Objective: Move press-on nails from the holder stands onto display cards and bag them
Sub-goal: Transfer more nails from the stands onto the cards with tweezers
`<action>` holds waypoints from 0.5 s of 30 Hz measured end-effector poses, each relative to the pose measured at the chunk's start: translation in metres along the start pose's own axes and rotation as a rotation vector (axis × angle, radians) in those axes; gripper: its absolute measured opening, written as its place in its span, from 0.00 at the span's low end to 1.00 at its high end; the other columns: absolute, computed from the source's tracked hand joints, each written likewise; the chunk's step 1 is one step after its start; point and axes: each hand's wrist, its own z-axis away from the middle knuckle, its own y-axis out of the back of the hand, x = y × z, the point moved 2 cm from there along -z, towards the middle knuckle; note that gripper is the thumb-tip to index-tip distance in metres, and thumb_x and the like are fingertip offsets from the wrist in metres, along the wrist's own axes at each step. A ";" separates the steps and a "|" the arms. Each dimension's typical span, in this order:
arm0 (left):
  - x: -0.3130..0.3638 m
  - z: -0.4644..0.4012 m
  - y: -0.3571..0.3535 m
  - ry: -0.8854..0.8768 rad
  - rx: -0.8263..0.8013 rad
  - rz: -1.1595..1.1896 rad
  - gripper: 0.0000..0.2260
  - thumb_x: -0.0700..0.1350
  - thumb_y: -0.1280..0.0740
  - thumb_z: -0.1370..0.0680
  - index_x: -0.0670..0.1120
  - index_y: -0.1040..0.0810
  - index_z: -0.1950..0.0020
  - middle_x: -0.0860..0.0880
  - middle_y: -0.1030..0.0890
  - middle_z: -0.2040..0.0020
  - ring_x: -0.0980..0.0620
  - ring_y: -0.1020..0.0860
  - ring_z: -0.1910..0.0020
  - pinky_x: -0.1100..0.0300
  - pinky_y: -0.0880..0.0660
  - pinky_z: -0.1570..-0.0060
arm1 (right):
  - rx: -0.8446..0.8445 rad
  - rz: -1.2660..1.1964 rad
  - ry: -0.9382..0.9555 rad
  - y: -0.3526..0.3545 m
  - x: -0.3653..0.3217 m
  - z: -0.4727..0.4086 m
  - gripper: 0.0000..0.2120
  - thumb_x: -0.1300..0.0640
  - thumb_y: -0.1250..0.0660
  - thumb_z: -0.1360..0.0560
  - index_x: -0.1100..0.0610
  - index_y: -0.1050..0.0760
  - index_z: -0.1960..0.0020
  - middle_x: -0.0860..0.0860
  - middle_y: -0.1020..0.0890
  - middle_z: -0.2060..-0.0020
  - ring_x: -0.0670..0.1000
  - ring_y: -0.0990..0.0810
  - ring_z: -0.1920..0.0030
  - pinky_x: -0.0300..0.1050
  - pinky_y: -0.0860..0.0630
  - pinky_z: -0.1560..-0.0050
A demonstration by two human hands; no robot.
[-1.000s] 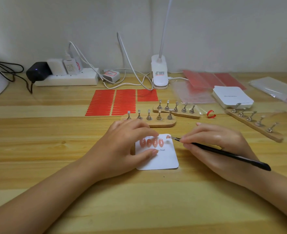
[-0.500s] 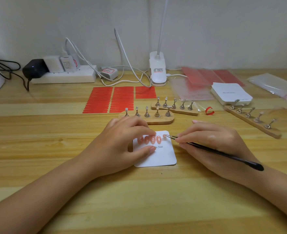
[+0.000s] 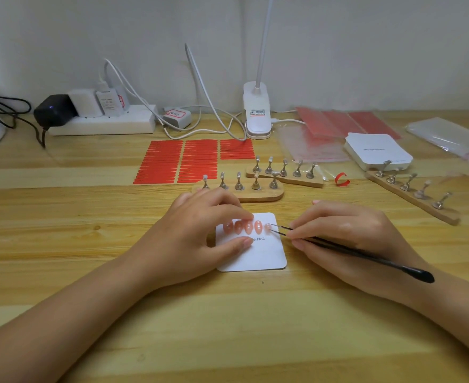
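right hand (image 3: 346, 239) grip: closed on tweezers (image 3: 338, 246) | tips at fifth nail (image 3: 267, 227), right end of row, frame centre | card (image 3: 266, 255) pinned by left hand (image 3: 197, 239), fingers pressing

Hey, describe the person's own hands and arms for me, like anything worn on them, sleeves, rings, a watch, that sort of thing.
Both forearms are bare as far as the frame shows them: no sleeves in view. The left hand and right hand wear no gloves, and no rings, watch or bracelet can be seen on the fingers or wrists. The fingernails that show look short and plain, without visible polish.
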 end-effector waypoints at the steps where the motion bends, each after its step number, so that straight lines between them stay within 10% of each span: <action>1: 0.000 0.000 0.000 0.001 -0.001 0.000 0.20 0.62 0.41 0.28 0.55 0.22 0.43 0.59 0.26 0.47 0.61 0.30 0.44 0.65 0.43 0.42 | 0.004 0.013 -0.015 0.001 0.000 0.002 0.05 0.59 0.30 0.28 0.59 0.17 0.59 0.49 0.18 0.61 0.42 0.21 0.61 0.42 0.23 0.54; 9: 0.001 0.000 0.001 0.014 0.001 0.017 0.19 0.61 0.40 0.28 0.55 0.22 0.43 0.59 0.26 0.48 0.61 0.30 0.44 0.66 0.43 0.41 | 0.095 -0.181 -0.181 0.009 0.002 0.000 0.04 0.59 0.34 0.26 0.55 0.20 0.55 0.49 0.18 0.62 0.42 0.20 0.60 0.31 0.27 0.55; 15: 0.000 0.000 0.000 0.018 -0.014 0.021 0.22 0.63 0.44 0.30 0.56 0.22 0.43 0.59 0.26 0.47 0.60 0.30 0.43 0.65 0.42 0.42 | 0.251 -0.357 -0.424 0.016 0.002 -0.005 0.31 0.36 0.58 0.27 0.50 0.21 0.50 0.52 0.18 0.71 0.46 0.19 0.72 0.32 0.25 0.63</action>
